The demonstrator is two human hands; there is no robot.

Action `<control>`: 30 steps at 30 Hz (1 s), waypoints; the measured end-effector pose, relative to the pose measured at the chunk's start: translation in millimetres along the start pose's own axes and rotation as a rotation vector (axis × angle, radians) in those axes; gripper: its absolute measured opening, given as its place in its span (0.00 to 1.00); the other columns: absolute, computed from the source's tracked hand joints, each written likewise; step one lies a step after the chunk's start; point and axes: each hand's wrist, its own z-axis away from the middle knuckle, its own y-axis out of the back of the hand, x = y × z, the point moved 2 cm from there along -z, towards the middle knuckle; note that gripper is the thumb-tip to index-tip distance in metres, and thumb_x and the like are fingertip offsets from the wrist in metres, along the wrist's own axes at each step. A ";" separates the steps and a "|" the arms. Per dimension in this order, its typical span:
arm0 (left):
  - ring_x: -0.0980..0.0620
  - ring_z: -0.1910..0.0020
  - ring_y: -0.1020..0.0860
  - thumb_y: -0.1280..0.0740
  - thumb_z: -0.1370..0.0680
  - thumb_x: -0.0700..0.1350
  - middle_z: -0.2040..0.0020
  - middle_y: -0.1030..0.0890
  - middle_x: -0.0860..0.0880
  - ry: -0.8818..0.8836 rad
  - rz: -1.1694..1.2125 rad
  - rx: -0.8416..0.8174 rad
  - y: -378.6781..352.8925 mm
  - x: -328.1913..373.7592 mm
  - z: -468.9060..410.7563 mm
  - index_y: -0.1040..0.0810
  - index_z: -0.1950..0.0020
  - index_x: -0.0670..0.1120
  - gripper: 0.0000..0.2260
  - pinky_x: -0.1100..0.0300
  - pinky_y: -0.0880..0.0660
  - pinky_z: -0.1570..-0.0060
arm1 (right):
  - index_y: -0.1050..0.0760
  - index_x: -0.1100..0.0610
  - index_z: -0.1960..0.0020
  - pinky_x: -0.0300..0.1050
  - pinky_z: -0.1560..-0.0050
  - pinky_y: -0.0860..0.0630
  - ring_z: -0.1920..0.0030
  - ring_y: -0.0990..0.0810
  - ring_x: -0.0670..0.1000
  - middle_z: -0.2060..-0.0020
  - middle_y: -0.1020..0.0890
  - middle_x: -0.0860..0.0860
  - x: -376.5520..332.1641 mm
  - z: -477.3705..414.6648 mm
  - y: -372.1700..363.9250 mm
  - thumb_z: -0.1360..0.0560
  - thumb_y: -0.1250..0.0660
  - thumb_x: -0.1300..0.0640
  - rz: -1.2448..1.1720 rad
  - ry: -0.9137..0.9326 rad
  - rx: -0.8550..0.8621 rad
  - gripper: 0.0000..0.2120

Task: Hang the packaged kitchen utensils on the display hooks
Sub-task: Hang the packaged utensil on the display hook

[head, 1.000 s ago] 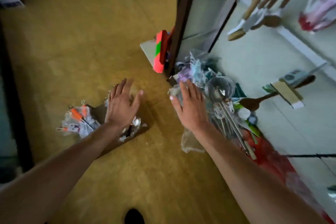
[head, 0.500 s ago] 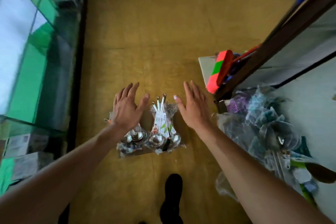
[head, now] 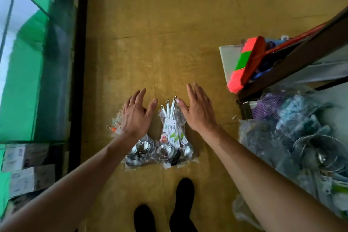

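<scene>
Both my hands reach down over the yellow-brown floor (head: pixel 169 34), palms down. My left hand (head: pixel 134 117) has its fingers straight and spread, thumb out to the side, and grips nothing. It covers the upper part of a clear plastic packet of steel ladles (head: pixel 140 151), whose bowls show below my wrist; I cannot tell whether my palm touches it. My right hand (head: pixel 199 111) is likewise flat, with the fingers straight and close together. Its thumb lies just beside the handle tips of a second clear packet of white-handled steel ladles with a printed card (head: pixel 170 137). That packet lies on the floor between my hands, touching the first packet, handles pointing away from me. My two black-clad feet (head: pixel 181 203) stand just behind the packets. At right, a pink and green broom (head: pixel 244 62) leans by a dark wooden post (head: pixel 301 58), with a heap of clear-bagged goods (head: pixel 291 137) below it. A green glass-fronted cabinet (head: pixel 24 81) runs along the left.
</scene>
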 end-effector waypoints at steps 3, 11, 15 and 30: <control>0.47 0.23 0.42 0.47 0.19 0.65 0.21 0.39 0.48 0.030 0.010 -0.020 -12.0 -8.9 -11.9 0.42 0.20 0.52 0.30 0.42 0.42 0.25 | 0.52 0.53 0.19 0.51 0.23 0.50 0.21 0.49 0.56 0.20 0.49 0.56 4.3 -7.7 -23.3 0.19 0.52 0.36 -0.018 0.001 -0.044 0.35; 0.43 0.32 0.29 0.40 0.18 0.56 0.29 0.27 0.43 0.168 0.056 -0.235 -90.2 -64.2 -47.7 0.41 0.21 0.48 0.28 0.46 0.40 0.27 | 0.34 0.59 0.28 0.47 0.46 0.24 0.41 0.22 0.57 0.40 0.21 0.57 38.1 -14.7 -134.6 0.19 0.42 0.42 -0.280 -0.346 -0.239 0.27; 0.40 0.43 0.22 0.35 0.20 0.48 0.39 0.20 0.40 0.270 0.066 -0.381 -181.4 -115.4 -73.0 0.30 0.29 0.45 0.20 0.54 0.25 0.47 | 0.30 0.62 0.31 0.39 0.58 0.33 0.42 0.21 0.57 0.40 0.21 0.57 75.4 -6.9 -222.0 0.19 0.37 0.49 -0.388 -0.550 -0.433 0.22; 0.55 0.65 0.26 0.25 0.27 0.57 0.64 0.26 0.54 0.411 0.169 -0.450 -297.2 -180.0 -78.4 0.25 0.52 0.46 0.18 0.61 0.34 0.67 | 0.27 0.54 0.35 0.40 0.62 0.32 0.50 0.21 0.52 0.43 0.20 0.52 79.4 16.4 -323.6 0.24 0.29 0.51 -0.494 -0.807 -0.127 0.19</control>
